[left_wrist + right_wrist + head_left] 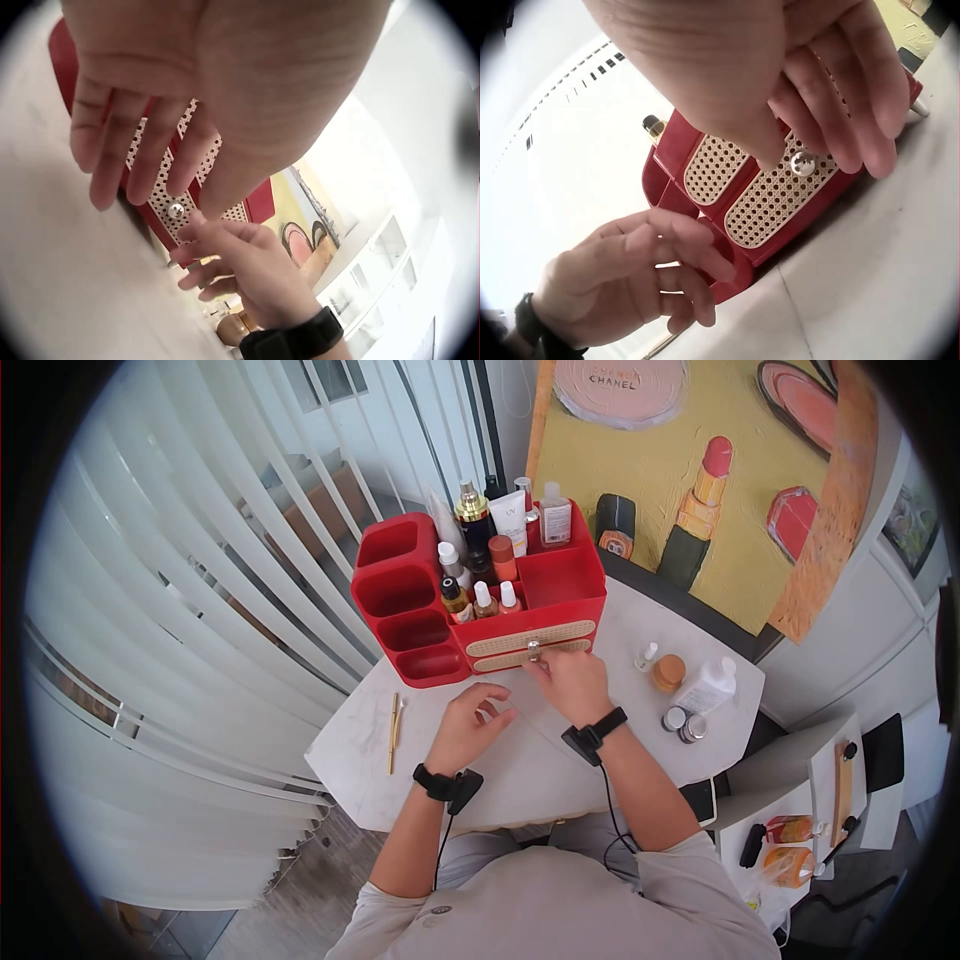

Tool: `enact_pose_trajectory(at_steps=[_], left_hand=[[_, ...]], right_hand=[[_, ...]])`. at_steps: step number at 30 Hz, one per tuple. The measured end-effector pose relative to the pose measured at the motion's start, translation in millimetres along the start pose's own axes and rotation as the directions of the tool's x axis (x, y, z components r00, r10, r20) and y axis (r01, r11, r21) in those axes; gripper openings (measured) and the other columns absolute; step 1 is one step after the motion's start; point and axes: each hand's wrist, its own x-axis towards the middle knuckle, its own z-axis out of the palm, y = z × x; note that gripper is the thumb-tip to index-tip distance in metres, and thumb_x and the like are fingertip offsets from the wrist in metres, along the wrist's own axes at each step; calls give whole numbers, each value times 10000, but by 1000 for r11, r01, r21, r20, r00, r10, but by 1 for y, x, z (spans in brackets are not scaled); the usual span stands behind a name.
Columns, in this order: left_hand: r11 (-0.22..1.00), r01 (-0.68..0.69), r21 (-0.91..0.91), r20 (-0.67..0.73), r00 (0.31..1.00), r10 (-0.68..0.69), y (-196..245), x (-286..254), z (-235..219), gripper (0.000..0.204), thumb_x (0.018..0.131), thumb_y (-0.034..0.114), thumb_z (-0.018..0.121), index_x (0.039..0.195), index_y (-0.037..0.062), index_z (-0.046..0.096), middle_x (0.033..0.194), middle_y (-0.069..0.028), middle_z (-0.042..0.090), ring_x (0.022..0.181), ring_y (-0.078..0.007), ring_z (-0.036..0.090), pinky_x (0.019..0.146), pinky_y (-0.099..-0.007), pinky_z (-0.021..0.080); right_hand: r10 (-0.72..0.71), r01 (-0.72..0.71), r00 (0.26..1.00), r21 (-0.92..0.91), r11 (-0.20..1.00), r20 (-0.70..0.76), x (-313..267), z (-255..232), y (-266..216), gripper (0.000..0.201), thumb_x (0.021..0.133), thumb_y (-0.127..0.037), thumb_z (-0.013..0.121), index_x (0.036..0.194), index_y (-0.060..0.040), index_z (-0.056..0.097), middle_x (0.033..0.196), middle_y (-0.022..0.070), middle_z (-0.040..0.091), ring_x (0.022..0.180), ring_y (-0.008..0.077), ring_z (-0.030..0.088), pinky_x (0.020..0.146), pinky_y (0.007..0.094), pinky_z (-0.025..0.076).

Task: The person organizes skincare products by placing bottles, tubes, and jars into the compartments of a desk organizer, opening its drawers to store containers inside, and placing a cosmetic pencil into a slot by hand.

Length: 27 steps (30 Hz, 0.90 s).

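Observation:
A red cosmetics organizer [450,630] stands on the white table, its two drawer fronts [716,169] covered in woven cane. Close to the round silver knob [803,163] of the lower drawer is my right hand [577,685], thumb and loosely bent fingers on either side of it. The knob stays visible between them in the right wrist view. My left hand [470,722] hovers over the table before the organizer, fingers loosely bent around nothing. Bottles, a white tube [508,520] and nail polishes [485,603] fill the upper compartments; the left-side cups [425,632] hold nothing visible.
Slim gold sticks [391,735] lie on the table's left. On the right are a white bottle [708,685], an amber-coloured jar [667,673] and small lidded jars [692,728]. A painting [740,480] leans behind; vertical blinds [200,610] hang at left.

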Motion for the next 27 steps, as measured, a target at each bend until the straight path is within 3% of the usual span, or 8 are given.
enact_pose_trajectory(at_steps=[2, 5, 9, 12, 15, 18, 25, 27], left_hand=[[1000, -11, 2, -10, 1000, 11, 2, 4, 1, 329, 928, 104, 813, 1236, 55, 709, 1156, -27, 743, 898, -97, 686, 720, -245, 520], [1000, -12, -29, -9, 1000, 12, 1, 8, 3, 350, 926, 101, 812, 1253, 49, 697, 1170, -39, 743, 924, -113, 704, 734, -255, 530], [1000, 6, -5, 9, 1000, -6, 0, -4, 7, 344, 922, 97, 815, 1243, 37, 709, 1169, -56, 747, 951, -138, 718, 762, -264, 543], [999, 37, 20, 88, 995, -39, 0, -17, 8, 344, 918, 93, 820, 1242, 26, 725, 1188, -77, 752, 967, -164, 721, 798, -281, 558], [1000, 22, -19, 134, 991, -19, 2, -23, 11, 344, 911, 86, 824, 1238, 21, 740, 1204, -90, 755, 994, -177, 722, 828, -298, 568], [1000, 25, -13, 188, 982, -22, 5, -21, 16, 390, 910, 75, 818, 1285, 24, 721, 1224, -97, 753, 1007, -174, 720, 845, -308, 573], [998, -43, -53, 59, 997, 46, -11, 3, 25, 604, 902, 89, 824, 1465, 60, 607, 1369, -94, 690, 1155, -215, 675, 881, -334, 567], [996, -71, -47, 62, 995, 74, -18, 13, 28, 651, 900, 120, 832, 1498, 72, 578, 1419, -93, 668, 1194, -231, 657, 886, -344, 560]], right_hand=[[-4, -3, 998, -115, 993, -55, 6, 13, 3, 214, 905, -287, 794, 864, -77, 801, 751, 156, 746, 687, 356, 742, 650, 470, 593], [-34, 22, 993, -109, 994, -112, 10, 21, 8, 198, 876, -281, 805, 854, -84, 803, 732, 162, 738, 652, 363, 731, 622, 464, 585], [0, -5, 999, -150, 989, -32, -12, 21, 11, 182, 850, -271, 806, 839, -90, 800, 720, 157, 733, 635, 352, 726, 611, 452, 582], [-27, 18, 994, -90, 996, -102, -45, 5, -7, 208, 840, -288, 815, 786, -89, 785, 674, 88, 732, 608, 295, 725, 586, 419, 569], [-32, 28, 988, -29, 999, -153, -62, 5, -10, 202, 844, -283, 816, 799, -90, 778, 674, 85, 731, 589, 295, 717, 569, 410, 561], [-12, 8, 997, -47, 999, -82, -64, 3, -7, 200, 870, -289, 796, 886, -91, 767, 708, 115, 725, 627, 328, 725, 584, 450, 571], [-66, 38, 987, -180, 983, -150, -18, -2, 6, 396, 892, -482, 784, 792, -111, 689, 752, 87, 731, 692, 319, 736, 612, 446, 569], [-83, 48, 970, -155, 987, -228, -8, 1, 2, 383, 898, -474, 787, 903, -100, 706, 774, 78, 739, 708, 317, 736, 630, 446, 577]])
